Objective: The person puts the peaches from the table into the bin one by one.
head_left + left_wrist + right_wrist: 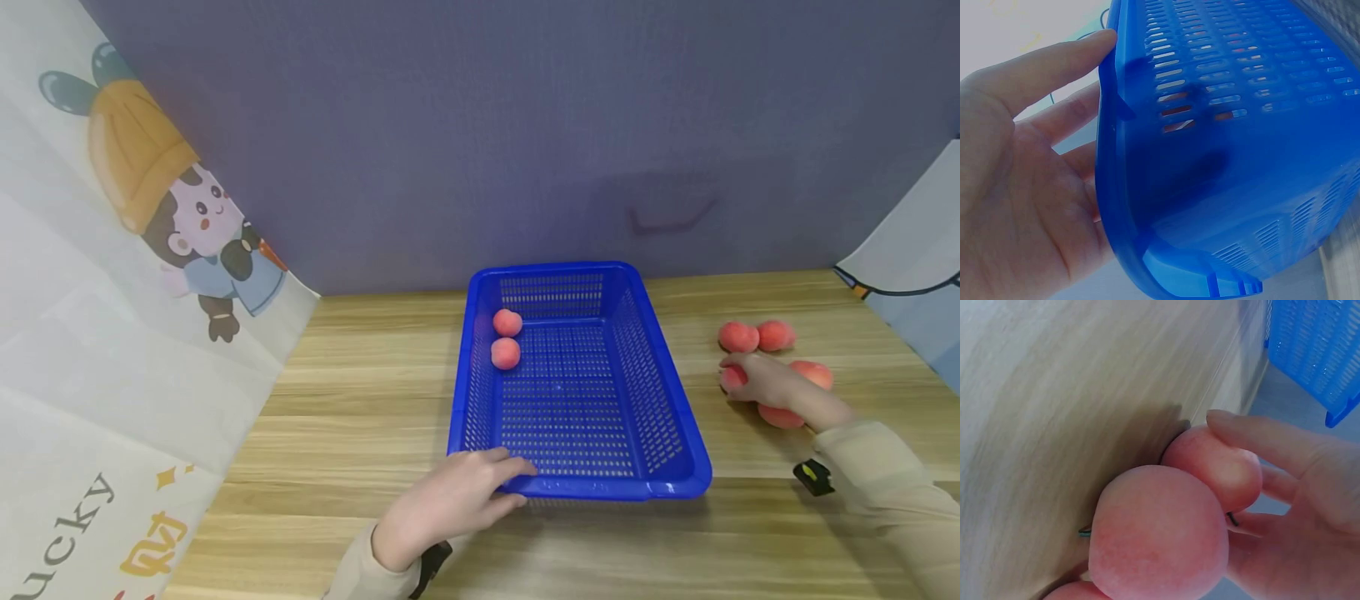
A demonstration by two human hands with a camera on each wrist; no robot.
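Observation:
A blue plastic basket [562, 486] with slotted walls stands on the wooden table. My left hand [461, 492] grips its near rim at the left corner; the left wrist view shows the thumb [1079, 59] on the rim and the other fingers on its far side. Two pinkish-red peaches, one [507, 322] behind the other [506, 353], lie inside along the left wall. Right of the basket, my right hand [768, 383] holds a peach [1216, 465] between thumb and fingers, low at the tabletop. A larger-looking peach [1159, 534] sits close beside it in the right wrist view.
Around the right hand lie more peaches: two behind it, one [738, 337] touching another [776, 335], and others partly under the wrist [782, 416]. A dark grey-blue panel [450, 150] rises along the table's back edge. Printed cloth [112, 350] hangs at the left.

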